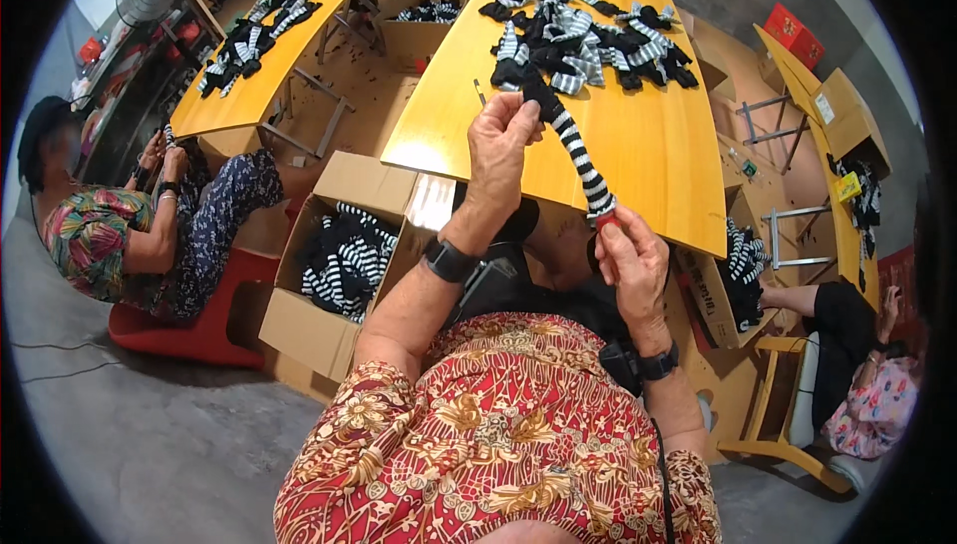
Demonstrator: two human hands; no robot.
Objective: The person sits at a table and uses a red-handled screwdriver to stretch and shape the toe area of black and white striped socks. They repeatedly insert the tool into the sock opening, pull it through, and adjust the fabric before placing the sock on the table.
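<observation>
A black-and-white striped sock (575,145) is stretched between my two hands above the front edge of the yellow table (439,125). My left hand (503,140) pinches its black end between thumb and fingers. Lower and to the right, my right hand (635,260) grips the striped end, where a small red piece (604,219) shows at the fingertips; what that piece is I cannot tell. Beyond my hands lies a loose pile of black and striped socks (578,45). A thin pointed tool (479,91) rests on the table left of the pile.
An open cardboard box (371,178) of striped socks stands at my left; another box (703,295) is under the table's right side. One person (110,220) sits at the left table (224,110), holding a striped piece. Another person (877,394) sits at far right near a wooden chair (773,444).
</observation>
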